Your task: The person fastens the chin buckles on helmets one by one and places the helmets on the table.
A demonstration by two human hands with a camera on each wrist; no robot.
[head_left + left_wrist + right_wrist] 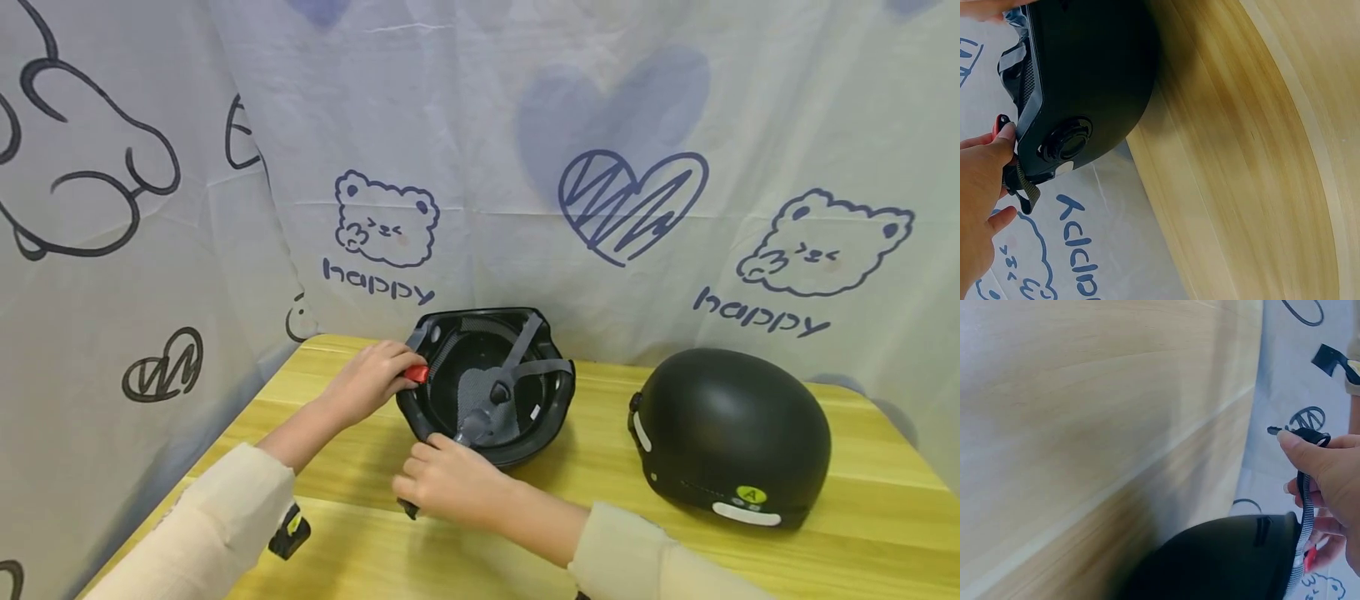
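A black helmet lies upside down on the table, its lining and grey straps showing in the head view. At its left rim my left hand pinches a red buckle piece. The left wrist view shows the strap end hanging by those fingers, beside a round dial on the shell. Just in front of the near rim, my right hand grips a black clip between thumb and fingers. From it the webbing strap runs down to the helmet's edge.
Another black helmet sits dome up at the right, bearing a yellow round sticker and white patches. Printed cloth hangs behind and to the left of the wooden table.
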